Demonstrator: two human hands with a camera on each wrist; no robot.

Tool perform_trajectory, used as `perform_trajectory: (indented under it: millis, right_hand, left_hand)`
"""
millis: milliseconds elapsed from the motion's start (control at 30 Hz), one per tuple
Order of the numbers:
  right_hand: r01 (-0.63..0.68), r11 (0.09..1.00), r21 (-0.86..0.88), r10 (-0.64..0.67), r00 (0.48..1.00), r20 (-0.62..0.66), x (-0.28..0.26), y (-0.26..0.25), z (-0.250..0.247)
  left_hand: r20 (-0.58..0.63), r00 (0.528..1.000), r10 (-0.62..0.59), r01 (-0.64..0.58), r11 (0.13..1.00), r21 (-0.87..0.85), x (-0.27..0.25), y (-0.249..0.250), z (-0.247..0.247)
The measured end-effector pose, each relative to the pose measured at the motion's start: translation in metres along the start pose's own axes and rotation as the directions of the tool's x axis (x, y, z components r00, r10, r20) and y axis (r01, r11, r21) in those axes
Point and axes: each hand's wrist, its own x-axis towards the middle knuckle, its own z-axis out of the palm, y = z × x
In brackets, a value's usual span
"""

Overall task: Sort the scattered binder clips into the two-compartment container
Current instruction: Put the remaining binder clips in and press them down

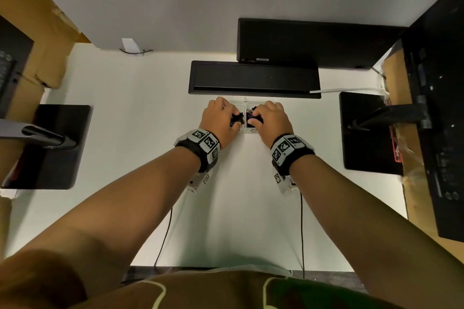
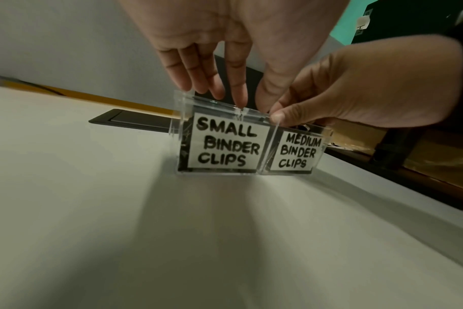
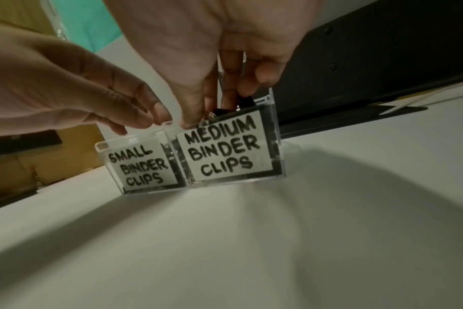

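Observation:
A clear two-compartment container [image 1: 251, 102] [image 2: 225, 144] [image 3: 225, 154] stands on the white desk, labelled "SMALL BINDER CLIPS" on its left half and "MEDIUM BINDER CLIPS" on its right. Black clips fill both halves. My left hand [image 1: 233, 120] [image 2: 251, 100] hovers over the small compartment, its fingers pointing straight down to the rim with nothing seen between them. My right hand [image 1: 256, 118] [image 3: 214, 108] reaches into the medium compartment, with fingers curled round a black binder clip [image 3: 246, 102] and its wire handle.
A black cable-tray lid [image 1: 253, 78] lies just behind the container, with a black monitor [image 1: 313, 42] farther back. Monitor stand bases sit at the left [image 1: 55, 145] and right [image 1: 364, 130]. Cardboard boxes [image 1: 37, 32] flank the desk. A white cable [image 1: 346, 89] runs to the right.

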Motion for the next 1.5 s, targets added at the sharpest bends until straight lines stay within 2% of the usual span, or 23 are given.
perform_trajectory:
  millis: [100,200,300,367,467,567,700,800,833,900,967,1000,1067,1133,1167,1233,1300,1400,1500]
  right_hand:
    - [-0.008,0.992,0.124,0.012,0.999,-0.035,0.001,0.001,-0.001]
    - [-0.04,0.979,0.201,0.061,0.993,-0.099,-0.002,0.012,-0.007]
    - [-0.06,0.991,0.12,0.071,0.994,-0.084,-0.008,0.024,-0.008]
    - [-0.05,0.994,0.098,0.056,0.997,-0.056,-0.01,0.025,-0.005]
    - [-0.013,0.996,0.088,0.016,1.0,-0.026,-0.01,0.023,-0.004]
    - [-0.001,0.994,0.108,0.003,1.0,-0.018,-0.008,0.026,-0.006]
    - [-0.09,0.959,0.269,0.121,0.988,-0.099,-0.006,0.032,-0.012]
    - [-0.214,0.892,0.398,0.289,0.947,-0.139,0.005,0.036,-0.017]
    - [-0.276,0.876,0.395,0.342,0.934,-0.106,0.011,0.036,-0.019]
    - [-0.428,0.845,0.321,0.426,0.901,0.082,0.021,0.03,-0.023]
    - [-0.537,0.794,0.285,0.481,0.841,0.248,0.025,0.022,-0.027]
    - [-0.551,0.763,0.337,0.474,0.833,0.286,0.027,0.022,-0.028]
    - [-0.53,0.671,0.519,0.436,0.848,0.302,0.028,0.022,-0.029]
    - [-0.512,0.545,0.663,0.44,0.849,0.294,0.025,0.022,-0.031]
    - [-0.506,0.498,0.704,0.447,0.846,0.292,0.023,0.023,-0.031]
    - [-0.485,0.488,0.726,0.44,0.855,0.276,0.013,0.023,-0.032]
    - [-0.437,0.593,0.676,0.39,0.891,0.234,0.002,0.025,-0.026]
    - [-0.289,0.81,0.511,0.27,0.956,0.114,-0.011,0.033,-0.014]
    - [-0.226,0.883,0.411,0.212,0.974,0.079,-0.016,0.027,-0.013]
  left_hand:
    - [-0.016,1.0,-0.02,0.019,1.0,-0.017,-0.001,-0.003,-0.003]
    - [-0.055,0.984,-0.168,0.161,0.98,-0.113,0.001,-0.01,-0.009]
    - [0.011,0.922,-0.387,0.367,0.865,-0.342,0.008,-0.018,-0.013]
    - [0.103,0.884,-0.456,0.456,0.793,-0.405,0.012,-0.02,-0.012]
    - [0.175,0.868,-0.464,0.494,0.781,-0.383,0.016,-0.02,-0.01]
    - [0.188,0.869,-0.457,0.493,0.778,-0.389,0.018,-0.021,-0.008]
    - [0.209,0.865,-0.457,0.501,0.762,-0.41,0.017,-0.026,-0.01]
    - [0.226,0.842,-0.489,0.537,0.725,-0.432,0.018,-0.025,-0.015]
    - [0.245,0.831,-0.5,0.554,0.702,-0.448,0.02,-0.023,-0.018]
    - [0.299,0.809,-0.505,0.584,0.64,-0.499,0.024,-0.021,-0.021]
    - [0.339,0.792,-0.507,0.601,0.552,-0.578,0.028,-0.02,-0.023]
    - [0.346,0.788,-0.509,0.599,0.503,-0.624,0.029,-0.02,-0.026]
    - [0.349,0.786,-0.51,0.582,0.422,-0.695,0.032,-0.023,-0.026]
    - [0.354,0.787,-0.505,0.572,0.382,-0.726,0.032,-0.022,-0.032]
    - [0.345,0.793,-0.502,0.564,0.392,-0.727,0.031,-0.023,-0.032]
    - [0.309,0.818,-0.485,0.535,0.442,-0.72,0.024,-0.022,-0.031]
    - [0.272,0.843,-0.464,0.507,0.515,-0.691,0.013,-0.022,-0.025]
    - [0.197,0.89,-0.412,0.44,0.659,-0.61,0.0,-0.022,-0.014]
    - [0.151,0.915,-0.375,0.391,0.726,-0.566,-0.002,-0.022,-0.013]
